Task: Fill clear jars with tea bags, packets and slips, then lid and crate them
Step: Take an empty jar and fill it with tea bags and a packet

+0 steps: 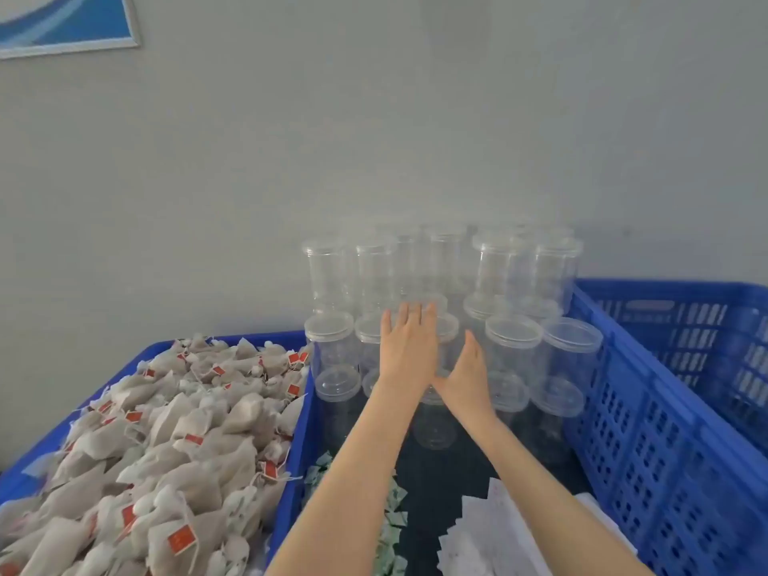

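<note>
Several clear plastic jars (pixel 513 342) stand stacked in two tiers against the wall, some on the dark table. My left hand (pixel 409 347) reaches forward with straight fingers laid flat against the jars in the middle of the stack. My right hand (pixel 469 374) is edge-on beside it, fingers straight, touching a jar at the stack's centre. A blue bin (pixel 305 413) on the left is heaped with beige tea bags (pixel 178 442) bearing red tags. Small green-and-white packets (pixel 392 513) lie under my left forearm. White paper slips (pixel 490 530) lie under my right forearm.
A perforated blue crate (pixel 665 430) stands on the right, its near wall close to my right arm. A grey wall runs behind the jars, with a framed blue picture (pixel 62 22) at the upper left.
</note>
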Action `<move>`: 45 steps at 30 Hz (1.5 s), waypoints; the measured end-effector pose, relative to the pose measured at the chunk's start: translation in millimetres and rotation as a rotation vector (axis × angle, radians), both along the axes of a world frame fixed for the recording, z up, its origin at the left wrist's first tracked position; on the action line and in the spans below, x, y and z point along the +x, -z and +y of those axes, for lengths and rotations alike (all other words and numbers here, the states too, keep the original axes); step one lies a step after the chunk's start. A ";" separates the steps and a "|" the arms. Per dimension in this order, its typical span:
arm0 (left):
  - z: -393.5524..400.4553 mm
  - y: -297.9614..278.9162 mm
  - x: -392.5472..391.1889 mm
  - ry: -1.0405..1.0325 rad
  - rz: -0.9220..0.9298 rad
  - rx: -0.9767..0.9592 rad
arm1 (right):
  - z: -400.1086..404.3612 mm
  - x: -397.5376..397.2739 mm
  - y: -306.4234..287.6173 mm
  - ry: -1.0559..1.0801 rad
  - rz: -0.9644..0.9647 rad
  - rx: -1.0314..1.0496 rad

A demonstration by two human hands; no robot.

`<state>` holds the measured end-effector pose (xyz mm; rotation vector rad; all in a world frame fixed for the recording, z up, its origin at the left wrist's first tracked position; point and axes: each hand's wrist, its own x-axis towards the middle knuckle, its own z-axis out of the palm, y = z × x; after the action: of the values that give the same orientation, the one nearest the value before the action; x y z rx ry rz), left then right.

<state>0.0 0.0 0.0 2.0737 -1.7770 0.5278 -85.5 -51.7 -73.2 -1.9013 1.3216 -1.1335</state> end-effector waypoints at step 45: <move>126.1 60.9 -75.5 -0.061 0.788 -0.177 | 142.2 -58.3 46.3 -0.273 -0.177 0.013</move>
<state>-75.5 126.1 -60.9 1.8409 -1.1575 -0.1231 -143.8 90.5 -119.5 -1.8568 0.9396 -1.1193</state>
